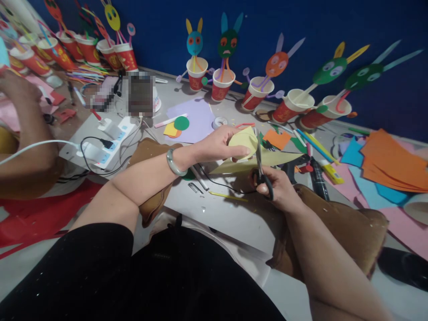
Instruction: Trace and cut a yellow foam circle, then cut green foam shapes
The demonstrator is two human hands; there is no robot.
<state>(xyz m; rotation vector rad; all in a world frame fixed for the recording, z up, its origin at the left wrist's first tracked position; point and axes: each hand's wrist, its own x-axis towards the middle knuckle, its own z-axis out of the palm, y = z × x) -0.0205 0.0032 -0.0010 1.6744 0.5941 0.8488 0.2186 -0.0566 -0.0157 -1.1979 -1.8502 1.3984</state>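
Note:
My left hand (224, 145) pinches a sheet of yellow paper (242, 140), thumb on top, above the middle of the table. A pair of scissors (258, 156) with black handles is gripped in my right hand (276, 187), its blades pointing away from me at the right edge of the yellow paper. Whether the blades are parted I cannot make out. Part of the yellow paper spreads below the hands toward the right. A purple sheet (195, 118) lies beyond my left hand, with a green paper circle (181, 123) on it.
Red paper cups (222, 84) with paper-faced figures line the blue wall. A white power strip (110, 145) with cables sits at left, near another person's arm (30, 120). Orange sheets (394, 160) are piled at right. Brown cushions (341, 223) lie along the table's front edge.

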